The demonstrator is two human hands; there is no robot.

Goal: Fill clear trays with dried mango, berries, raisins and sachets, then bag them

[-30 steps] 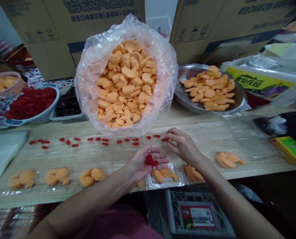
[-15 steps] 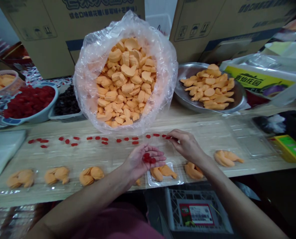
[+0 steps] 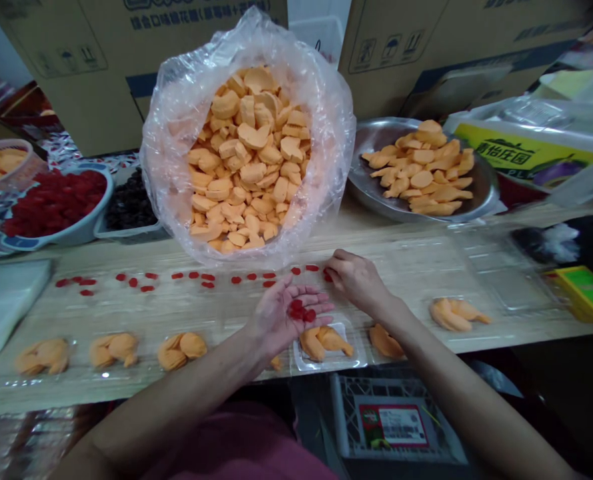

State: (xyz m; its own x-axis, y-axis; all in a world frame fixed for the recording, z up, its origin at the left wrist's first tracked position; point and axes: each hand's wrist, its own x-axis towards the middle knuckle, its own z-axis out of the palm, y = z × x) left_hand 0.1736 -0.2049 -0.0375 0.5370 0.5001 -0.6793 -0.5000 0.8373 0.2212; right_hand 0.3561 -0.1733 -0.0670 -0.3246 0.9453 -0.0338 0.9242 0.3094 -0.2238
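Note:
My left hand [image 3: 279, 313] is palm up over the middle of the table, fingers extended, with several small red pieces [image 3: 302, 310] lying in it; they look like candy or dried fruit. Just right of it, my right hand [image 3: 356, 277] pinches a red piece [image 3: 328, 275] at the end of a row of similar red pieces [image 3: 251, 276]. These lie in clear plastic trays, in small groups. Nearer the front edge, an orange slice portion [image 3: 326, 341] fills one tray compartment below my left hand. Another orange portion [image 3: 386, 340] is partly covered by my right forearm.
A big plastic bag [image 3: 326, 173] of orange pieces stands behind my hands. Right of it is a metal bowl [image 3: 361, 193] of orange slices. At left are a blue bowl [image 3: 107, 193] of red pieces and a tray of dark pieces [image 3: 131, 200]. Cardboard boxes [image 3: 96, 107] stand behind.
My right hand has shifted slightly left, its fingertips now lower over the end of the red row. The red pieces in my left palm lie a little differently. The view has moved slightly.

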